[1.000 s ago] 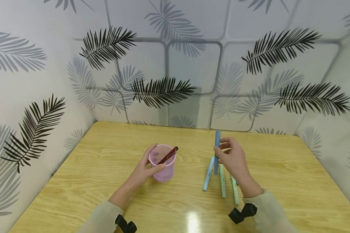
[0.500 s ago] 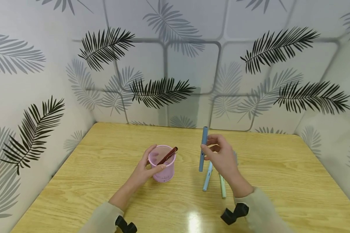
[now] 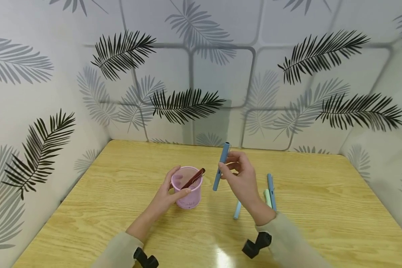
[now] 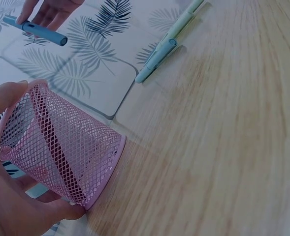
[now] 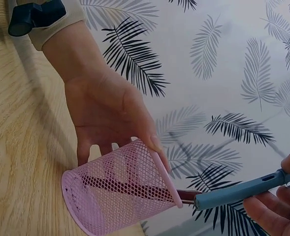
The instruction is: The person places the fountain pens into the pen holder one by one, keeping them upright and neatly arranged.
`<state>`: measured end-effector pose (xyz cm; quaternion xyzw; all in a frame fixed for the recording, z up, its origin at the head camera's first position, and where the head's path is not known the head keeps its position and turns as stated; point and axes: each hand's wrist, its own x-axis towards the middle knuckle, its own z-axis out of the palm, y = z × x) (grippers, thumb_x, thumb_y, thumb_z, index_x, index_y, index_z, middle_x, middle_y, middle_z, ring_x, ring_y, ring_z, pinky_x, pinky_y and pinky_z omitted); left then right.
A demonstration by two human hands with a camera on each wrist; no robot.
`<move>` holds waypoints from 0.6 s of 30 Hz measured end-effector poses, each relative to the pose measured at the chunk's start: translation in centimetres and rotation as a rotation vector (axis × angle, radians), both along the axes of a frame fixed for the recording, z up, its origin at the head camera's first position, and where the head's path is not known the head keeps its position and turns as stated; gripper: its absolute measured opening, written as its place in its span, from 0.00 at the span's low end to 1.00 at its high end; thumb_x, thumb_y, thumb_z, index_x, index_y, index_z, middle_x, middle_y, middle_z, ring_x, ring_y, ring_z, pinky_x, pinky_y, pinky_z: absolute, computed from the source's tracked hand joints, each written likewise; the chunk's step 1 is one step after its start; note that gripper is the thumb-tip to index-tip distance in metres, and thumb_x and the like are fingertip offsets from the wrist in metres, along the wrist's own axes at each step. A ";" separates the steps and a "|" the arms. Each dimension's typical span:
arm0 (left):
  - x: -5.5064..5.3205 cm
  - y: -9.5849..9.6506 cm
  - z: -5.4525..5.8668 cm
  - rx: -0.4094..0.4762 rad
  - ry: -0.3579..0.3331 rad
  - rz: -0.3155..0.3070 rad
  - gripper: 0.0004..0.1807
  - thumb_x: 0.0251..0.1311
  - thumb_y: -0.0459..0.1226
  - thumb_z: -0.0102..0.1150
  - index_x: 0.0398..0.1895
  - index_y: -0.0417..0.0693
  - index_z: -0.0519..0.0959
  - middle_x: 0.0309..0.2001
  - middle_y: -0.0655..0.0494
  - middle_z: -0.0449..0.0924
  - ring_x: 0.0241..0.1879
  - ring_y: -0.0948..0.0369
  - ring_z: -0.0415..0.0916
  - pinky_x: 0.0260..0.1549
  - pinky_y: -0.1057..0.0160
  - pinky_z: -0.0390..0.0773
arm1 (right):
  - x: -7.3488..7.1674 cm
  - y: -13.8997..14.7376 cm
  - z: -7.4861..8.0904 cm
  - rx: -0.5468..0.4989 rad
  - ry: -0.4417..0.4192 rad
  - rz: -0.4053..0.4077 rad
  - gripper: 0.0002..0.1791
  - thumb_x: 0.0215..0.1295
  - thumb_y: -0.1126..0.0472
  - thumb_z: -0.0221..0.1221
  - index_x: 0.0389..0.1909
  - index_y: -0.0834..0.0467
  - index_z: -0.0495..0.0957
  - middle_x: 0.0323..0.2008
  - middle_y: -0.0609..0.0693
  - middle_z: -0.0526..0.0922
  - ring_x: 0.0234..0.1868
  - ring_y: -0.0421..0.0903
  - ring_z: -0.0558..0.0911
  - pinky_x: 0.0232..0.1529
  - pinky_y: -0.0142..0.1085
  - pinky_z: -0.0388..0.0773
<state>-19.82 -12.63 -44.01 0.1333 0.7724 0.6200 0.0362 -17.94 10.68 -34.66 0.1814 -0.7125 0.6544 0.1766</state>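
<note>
My left hand (image 3: 163, 195) grips the side of a pink mesh pen cup (image 3: 189, 201), which stands on the table. A dark red pen (image 3: 193, 178) leans inside the cup, its clipped end poking over the rim. To the right, my right hand (image 3: 242, 178) pinches a blue pen (image 3: 222, 165) between thumb and fingers. That pen hangs above the table, slightly tilted, apart from the cup. In the right wrist view the fingertips of my right hand (image 5: 277, 206) hold the blue pen (image 5: 243, 191) near the picture's edge.
On the wooden table (image 3: 127, 167) lie a light blue pen (image 3: 237, 210), partly hidden by my right hand, a light green pen (image 3: 267, 197) and another blue pen (image 3: 271, 190). A leaf-patterned wall (image 3: 217, 82) rises behind the table.
My right hand has carried the blue pen leftward, from above the lying pens toward the cup, and the pen now tilts more. The left hand and cup have stayed in place.
</note>
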 end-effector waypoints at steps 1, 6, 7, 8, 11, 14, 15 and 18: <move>-0.2 0.0 -0.3 -0.002 0.006 0.005 0.42 0.56 0.42 0.62 0.70 0.69 0.50 0.66 0.48 0.57 0.61 0.46 0.61 0.53 0.42 0.64 | 0.2 -0.3 0.2 -0.002 0.008 0.000 0.15 0.59 0.77 0.56 0.47 0.73 0.67 0.39 0.64 0.73 0.32 0.48 0.78 0.29 0.46 0.79; -0.5 0.0 -0.8 -0.010 0.032 0.019 0.42 0.55 0.45 0.63 0.70 0.68 0.51 0.64 0.50 0.59 0.59 0.48 0.63 0.51 0.43 0.65 | 0.1 -1.3 0.0 -0.030 0.052 0.007 0.14 0.59 0.76 0.56 0.46 0.74 0.67 0.39 0.65 0.74 0.32 0.52 0.78 0.29 0.42 0.80; -0.5 0.0 -0.8 -0.011 0.035 0.022 0.42 0.55 0.46 0.63 0.70 0.68 0.51 0.64 0.50 0.59 0.58 0.48 0.63 0.51 0.43 0.66 | 0.0 -1.4 -0.1 -0.035 0.056 0.006 0.14 0.60 0.76 0.56 0.46 0.73 0.67 0.39 0.65 0.74 0.32 0.53 0.78 0.29 0.42 0.80; -0.5 0.0 -0.8 -0.012 0.037 0.023 0.42 0.55 0.46 0.63 0.70 0.67 0.51 0.64 0.50 0.60 0.58 0.48 0.64 0.51 0.43 0.66 | 0.0 -1.6 -0.2 -0.040 0.061 0.006 0.14 0.60 0.76 0.56 0.46 0.73 0.67 0.39 0.65 0.74 0.33 0.55 0.78 0.30 0.40 0.80; -0.5 0.0 -0.8 -0.017 0.036 0.026 0.42 0.55 0.45 0.64 0.69 0.70 0.52 0.64 0.50 0.60 0.58 0.48 0.64 0.51 0.44 0.66 | 0.0 -2.1 -0.5 -0.053 0.083 0.005 0.14 0.60 0.77 0.56 0.46 0.73 0.68 0.39 0.65 0.74 0.33 0.58 0.78 0.30 0.37 0.80; -0.5 0.0 -0.8 -0.011 0.019 0.019 0.41 0.55 0.45 0.63 0.68 0.73 0.51 0.64 0.51 0.59 0.59 0.49 0.63 0.52 0.44 0.66 | -0.2 -2.6 -0.7 -0.071 0.115 0.002 0.14 0.59 0.77 0.56 0.46 0.74 0.67 0.39 0.66 0.73 0.33 0.59 0.78 0.30 0.36 0.80; -0.5 0.0 -0.7 -0.007 0.011 0.016 0.41 0.56 0.44 0.63 0.68 0.73 0.51 0.64 0.51 0.59 0.59 0.49 0.63 0.52 0.44 0.65 | -0.2 -2.7 -0.7 -0.079 0.120 0.004 0.14 0.59 0.78 0.55 0.46 0.74 0.67 0.39 0.66 0.73 0.33 0.59 0.78 0.31 0.36 0.80; -0.3 0.1 -0.5 0.011 -0.013 0.004 0.41 0.57 0.42 0.62 0.69 0.70 0.50 0.65 0.49 0.57 0.60 0.47 0.61 0.53 0.43 0.64 | -0.4 -3.1 -0.8 -0.094 0.114 0.006 0.15 0.59 0.78 0.55 0.46 0.74 0.66 0.40 0.66 0.72 0.34 0.58 0.78 0.32 0.37 0.80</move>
